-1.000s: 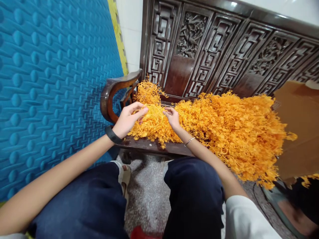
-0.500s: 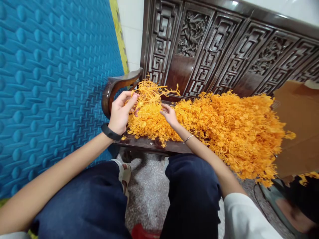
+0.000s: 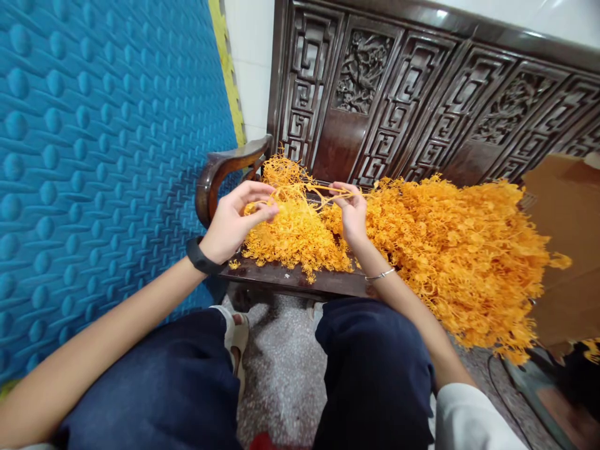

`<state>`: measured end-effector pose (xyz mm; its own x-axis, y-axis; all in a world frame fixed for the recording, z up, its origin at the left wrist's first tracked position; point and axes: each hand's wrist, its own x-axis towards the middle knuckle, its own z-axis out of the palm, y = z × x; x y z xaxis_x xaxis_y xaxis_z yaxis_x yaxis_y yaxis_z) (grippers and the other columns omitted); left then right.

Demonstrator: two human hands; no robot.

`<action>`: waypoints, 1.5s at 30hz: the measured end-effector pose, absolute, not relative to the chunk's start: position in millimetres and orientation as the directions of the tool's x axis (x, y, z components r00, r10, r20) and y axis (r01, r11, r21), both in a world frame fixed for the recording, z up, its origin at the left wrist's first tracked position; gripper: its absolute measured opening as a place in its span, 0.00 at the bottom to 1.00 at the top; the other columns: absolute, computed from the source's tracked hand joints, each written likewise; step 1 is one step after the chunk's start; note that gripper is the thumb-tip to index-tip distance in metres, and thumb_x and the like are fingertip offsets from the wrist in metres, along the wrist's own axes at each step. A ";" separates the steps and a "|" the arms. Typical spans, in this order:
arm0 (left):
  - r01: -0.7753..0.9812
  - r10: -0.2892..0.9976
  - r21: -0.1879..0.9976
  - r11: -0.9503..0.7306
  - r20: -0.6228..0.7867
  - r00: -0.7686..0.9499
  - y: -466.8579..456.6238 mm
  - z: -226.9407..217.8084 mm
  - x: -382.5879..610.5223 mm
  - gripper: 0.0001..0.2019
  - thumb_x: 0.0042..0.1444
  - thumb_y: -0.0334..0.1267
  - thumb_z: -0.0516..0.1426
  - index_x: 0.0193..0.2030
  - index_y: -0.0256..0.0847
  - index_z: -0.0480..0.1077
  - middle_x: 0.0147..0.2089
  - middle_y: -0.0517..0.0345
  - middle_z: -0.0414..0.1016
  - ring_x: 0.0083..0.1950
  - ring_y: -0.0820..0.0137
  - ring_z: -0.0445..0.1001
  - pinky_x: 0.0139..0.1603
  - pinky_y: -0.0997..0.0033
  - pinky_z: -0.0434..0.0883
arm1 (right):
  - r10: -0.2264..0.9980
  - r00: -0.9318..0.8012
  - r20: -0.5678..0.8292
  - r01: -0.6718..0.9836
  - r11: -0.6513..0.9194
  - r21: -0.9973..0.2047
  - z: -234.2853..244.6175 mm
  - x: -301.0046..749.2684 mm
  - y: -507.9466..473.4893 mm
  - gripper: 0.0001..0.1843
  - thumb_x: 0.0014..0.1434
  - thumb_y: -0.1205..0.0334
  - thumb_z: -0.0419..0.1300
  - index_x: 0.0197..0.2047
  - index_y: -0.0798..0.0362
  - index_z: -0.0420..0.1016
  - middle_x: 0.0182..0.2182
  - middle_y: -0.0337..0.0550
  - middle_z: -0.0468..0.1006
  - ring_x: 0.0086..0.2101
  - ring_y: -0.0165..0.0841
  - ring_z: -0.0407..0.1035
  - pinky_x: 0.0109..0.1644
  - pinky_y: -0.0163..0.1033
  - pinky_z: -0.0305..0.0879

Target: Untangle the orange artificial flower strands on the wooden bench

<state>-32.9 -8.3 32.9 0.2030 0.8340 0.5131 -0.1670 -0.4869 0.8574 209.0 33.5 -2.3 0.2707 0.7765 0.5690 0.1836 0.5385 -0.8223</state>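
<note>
Left grip [image 3: 229,222] and right grip [image 3: 354,215] pinch the ends of one orange sprig [image 3: 304,187] above the table [image 3: 290,282], seemingly an early one, with the big heap [image 3: 469,250] at 3 o'clock lying tangled.

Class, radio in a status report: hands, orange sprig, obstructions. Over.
Left hand, right hand: each pinching the orange sprig. Sprig held just above the orange heap on the bench. Nothing between the hands.
</note>
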 end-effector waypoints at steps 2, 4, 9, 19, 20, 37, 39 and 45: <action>-0.180 0.829 0.851 -0.494 0.523 0.197 -12.7 38.1 -33.8 0.10 0.47 0.37 0.64 0.35 0.38 0.70 0.31 0.61 0.73 0.28 0.76 0.71 0.34 0.74 0.71 | 0.748 0.186 0.637 0.163 0.615 -0.771 14.2 201.8 14.6 0.12 0.53 0.64 0.58 0.42 0.49 0.71 0.44 0.42 0.76 0.46 0.34 0.71 0.56 0.45 0.65; -0.158 0.824 0.848 -0.505 0.529 0.205 -17.4 41.9 -33.1 0.09 0.47 0.36 0.63 0.32 0.38 0.69 0.31 0.60 0.73 0.28 0.76 0.72 0.33 0.74 0.71 | 0.736 0.108 0.668 0.148 0.653 -0.743 27.0 192.4 -3.6 0.13 0.54 0.61 0.59 0.45 0.47 0.71 0.44 0.41 0.76 0.46 0.34 0.71 0.54 0.45 0.67; -0.167 0.818 0.870 -0.465 0.494 0.296 -24.2 43.5 -27.2 0.07 0.49 0.36 0.62 0.30 0.39 0.67 0.28 0.62 0.71 0.26 0.77 0.70 0.29 0.76 0.70 | 0.765 -0.128 0.631 0.066 0.642 -0.764 43.3 172.6 -32.1 0.16 0.53 0.56 0.63 0.46 0.45 0.72 0.43 0.39 0.76 0.42 0.33 0.72 0.51 0.45 0.69; -0.179 0.833 0.878 -0.443 0.477 0.280 -22.6 42.1 -30.1 0.11 0.49 0.38 0.62 0.29 0.39 0.63 0.24 0.64 0.71 0.21 0.78 0.68 0.24 0.77 0.67 | 0.745 0.092 0.660 0.012 0.662 -0.749 39.1 154.5 -26.9 0.19 0.49 0.47 0.65 0.41 0.47 0.68 0.39 0.37 0.72 0.36 0.27 0.70 0.39 0.35 0.70; -0.173 0.833 0.878 -0.447 0.478 0.278 -23.1 42.2 -30.5 0.11 0.48 0.37 0.62 0.29 0.39 0.63 0.24 0.64 0.71 0.21 0.78 0.68 0.25 0.77 0.67 | 0.756 0.139 0.639 0.006 0.645 -0.764 36.9 153.9 -24.3 0.18 0.49 0.46 0.64 0.38 0.47 0.67 0.36 0.37 0.72 0.33 0.26 0.70 0.37 0.34 0.69; -0.080 0.870 0.891 -0.446 0.453 0.193 -13.8 32.0 -36.1 0.24 0.39 0.43 0.68 0.22 0.41 0.53 0.22 0.64 0.68 0.21 0.78 0.64 0.20 0.75 0.62 | 0.879 -0.331 0.344 -0.105 0.328 -0.939 30.4 144.1 -28.9 0.23 0.48 0.59 0.66 0.49 0.45 0.68 0.37 0.38 0.75 0.40 0.32 0.71 0.48 0.42 0.69; -0.036 0.860 0.886 -0.462 0.458 0.223 -15.0 29.6 -34.4 0.24 0.40 0.43 0.67 0.21 0.41 0.52 0.22 0.63 0.68 0.22 0.78 0.64 0.22 0.75 0.61 | 0.900 -0.317 0.298 -0.135 0.268 -0.954 27.6 141.9 -25.9 0.20 0.45 0.58 0.68 0.42 0.47 0.70 0.34 0.37 0.75 0.36 0.29 0.71 0.44 0.39 0.70; 0.091 0.852 0.867 -0.489 0.453 0.261 -19.1 26.4 -29.1 0.24 0.45 0.46 0.64 0.19 0.40 0.51 0.18 0.65 0.62 0.22 0.77 0.62 0.23 0.75 0.59 | 0.902 -0.391 0.186 0.032 0.215 -0.976 21.1 140.3 -17.4 0.17 0.38 0.56 0.72 0.26 0.54 0.70 0.23 0.35 0.72 0.26 0.25 0.66 0.32 0.34 0.65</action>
